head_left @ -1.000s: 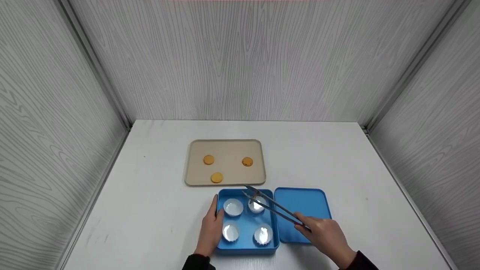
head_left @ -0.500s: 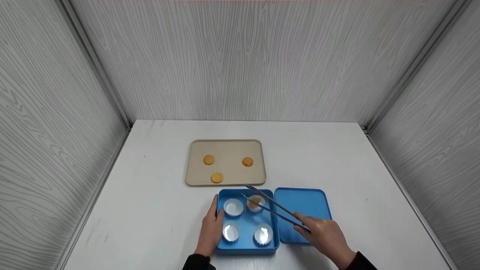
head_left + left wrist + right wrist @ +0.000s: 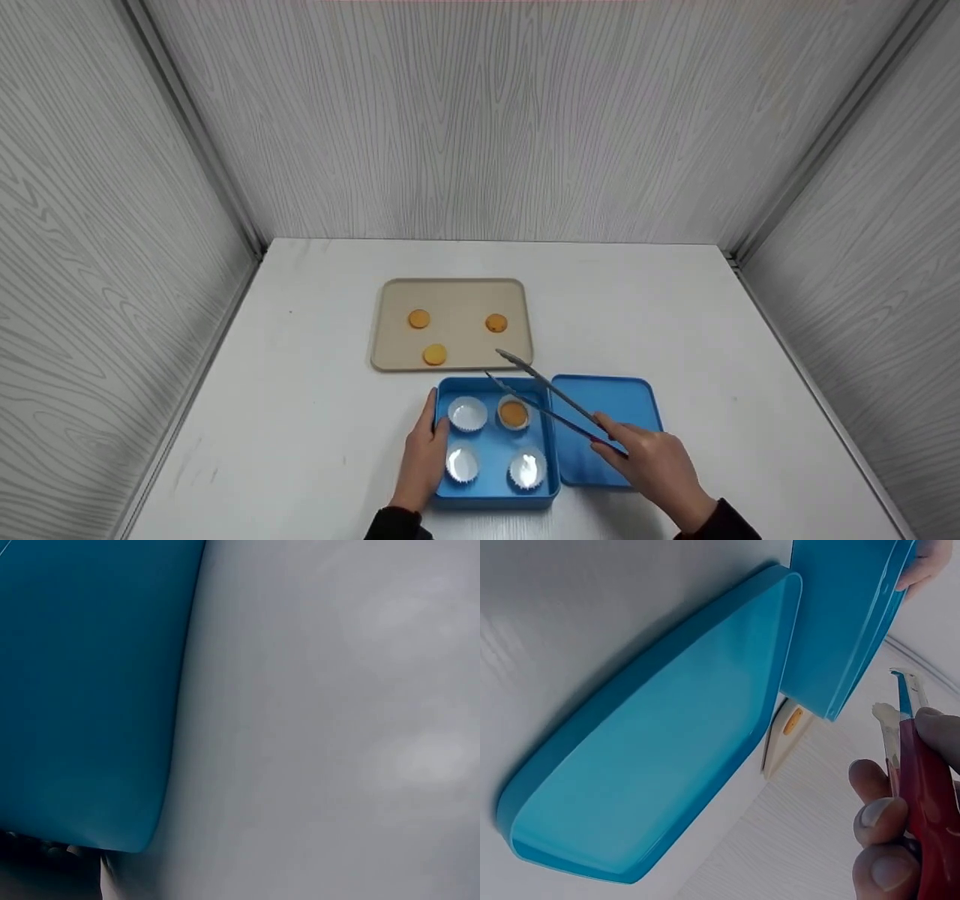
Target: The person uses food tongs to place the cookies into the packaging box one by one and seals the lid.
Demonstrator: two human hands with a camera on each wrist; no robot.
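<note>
"Tongs (image 3: 551,387)?"
"Right hand (image 3: 656,459) grips them, tips well apart."
"Left hand (image 3: 424,457)?"
"Holding the blue box (image 3: 491,448) by its left side."
"Nearest cookie (image 3: 514,414)?"
"Inside it, in the far right cup (image 3: 501,419)."

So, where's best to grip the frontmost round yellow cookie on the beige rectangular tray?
Probably by opposite edges, with the red-handled metal tongs, coming down from the near right, where the right hand holds them. The cookie lies flat and round on the tray, with bare surface around it.
</note>
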